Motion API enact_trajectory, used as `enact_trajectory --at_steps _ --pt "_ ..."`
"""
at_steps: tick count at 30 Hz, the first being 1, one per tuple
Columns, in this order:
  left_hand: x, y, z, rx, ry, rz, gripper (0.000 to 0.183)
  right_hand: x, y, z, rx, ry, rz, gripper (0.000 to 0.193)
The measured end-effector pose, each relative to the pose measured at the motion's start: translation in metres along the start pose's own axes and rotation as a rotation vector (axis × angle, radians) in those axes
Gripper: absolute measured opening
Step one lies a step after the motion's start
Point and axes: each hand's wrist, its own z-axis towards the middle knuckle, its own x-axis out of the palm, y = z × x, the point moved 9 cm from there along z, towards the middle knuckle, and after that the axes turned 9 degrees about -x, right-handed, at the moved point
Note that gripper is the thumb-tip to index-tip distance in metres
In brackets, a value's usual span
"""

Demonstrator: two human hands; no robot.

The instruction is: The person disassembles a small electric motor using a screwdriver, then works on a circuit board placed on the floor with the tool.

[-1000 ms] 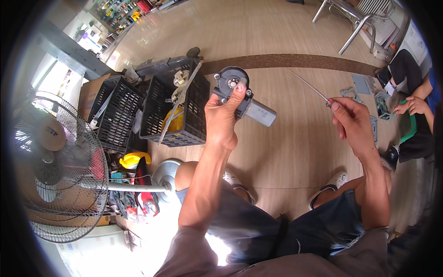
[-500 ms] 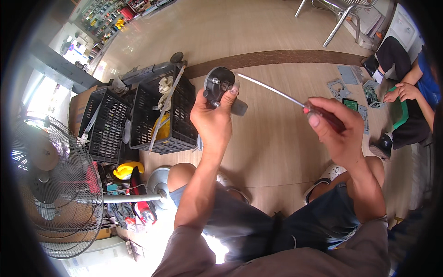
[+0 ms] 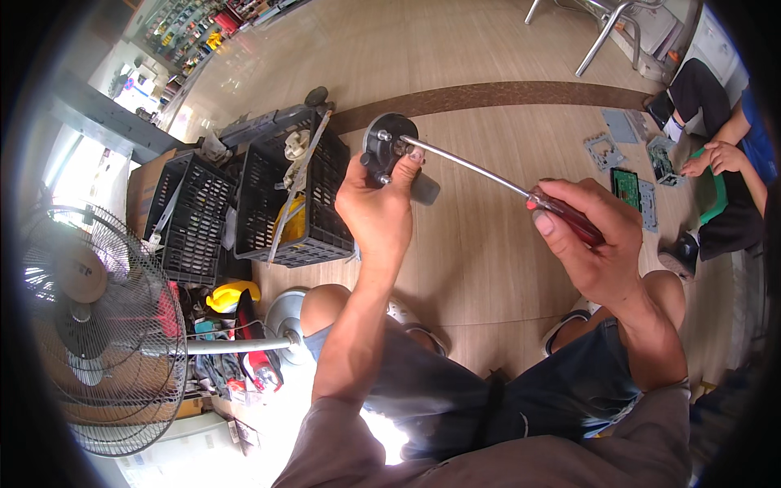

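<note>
In my left hand (image 3: pixel 376 207) I grip a round black device, resembling a small geared motor (image 3: pixel 379 145), with several metal posts on its face and a grey block sticking out below. My thumb presses on its near side. My right hand (image 3: pixel 598 232) is wrapped round the dark red handle of a screwdriver (image 3: pixel 480 169). The long metal shaft slants up to the left, and its tip meets the device's face close to my left thumb. My fingers hide part of the device's underside.
Black plastic crates (image 3: pixel 305 220) with odd parts stand at the left, near a wire-guard fan (image 3: pixel 89 293). At the right, another person's hands (image 3: pixel 720 156) are beside a metal housing (image 3: pixel 663 159) and a green circuit board (image 3: pixel 626 187) on the floor. A metal chair (image 3: pixel 602 41) stands far right.
The screwdriver tip has moved left and slightly down, from beside the device onto its face. My left hand still holds the device.
</note>
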Motion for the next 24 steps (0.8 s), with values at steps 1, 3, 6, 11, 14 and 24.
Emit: enact_trajectory --at_steps 1,3,6,11,14,24 --pt "-0.0006 -0.0007 0.0001 0.000 -0.001 -0.019 0.022 0.0007 0.0010 0.0001 -0.012 0.007 -0.007 0.027" --pt "-0.0009 -0.0002 0.0003 0.000 -0.001 -0.037 0.023 0.0010 0.0001 -0.0012 -0.010 0.009 -0.008 0.028" --pt "-0.0002 -0.0005 -0.0004 0.033 -0.002 -0.002 0.023 0.0015 0.0013 -0.0011 -0.010 0.017 -0.014 0.028" --pt "-0.0007 0.0019 0.0002 0.019 0.000 0.047 0.023 0.0022 0.0041 -0.0010 -0.034 0.014 -0.031 0.028" --pt "0.0004 -0.0011 -0.0019 0.006 0.000 0.020 0.022 0.0022 0.0047 -0.0007 -0.036 0.005 -0.030 0.027" --pt "0.0027 -0.0019 -0.0018 0.013 0.005 0.033 0.022 0.0038 0.0015 0.0001 -0.005 0.029 -0.029 0.028"
